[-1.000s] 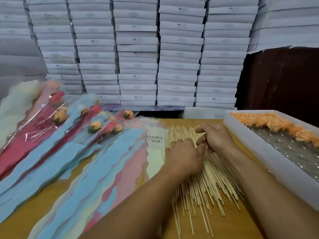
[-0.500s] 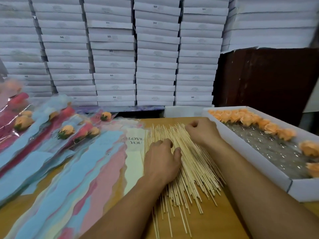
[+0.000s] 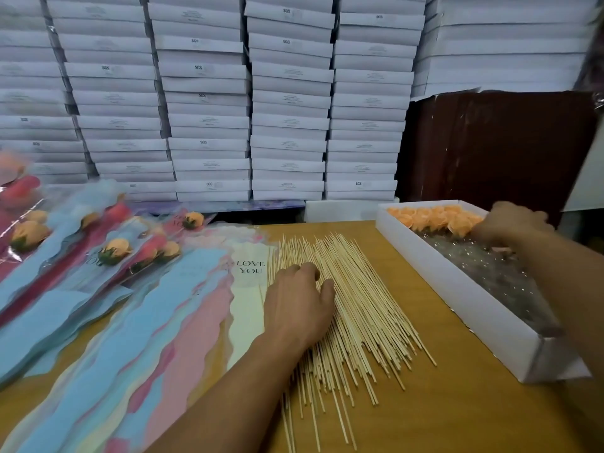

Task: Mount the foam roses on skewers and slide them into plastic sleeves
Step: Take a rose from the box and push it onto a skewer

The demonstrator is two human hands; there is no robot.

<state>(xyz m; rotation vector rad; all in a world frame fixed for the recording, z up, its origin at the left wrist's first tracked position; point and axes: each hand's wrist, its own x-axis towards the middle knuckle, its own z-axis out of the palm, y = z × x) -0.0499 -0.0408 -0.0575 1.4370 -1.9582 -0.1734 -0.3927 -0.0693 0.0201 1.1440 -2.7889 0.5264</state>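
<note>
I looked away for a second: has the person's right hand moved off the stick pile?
Yes. The right hand has left the skewers and gone rightward into the white box, reaching the orange foam roses. The left hand stays on the pile.

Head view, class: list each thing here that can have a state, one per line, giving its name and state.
Left hand: rests on the skewers.
Right hand: reaching into the box, at the roses.
Skewers: loose, fanned on the table.
Box: open, roses only at its far end.
Empty sleeves: flat, overlapping.
Filled sleeves: hold roses.
</note>
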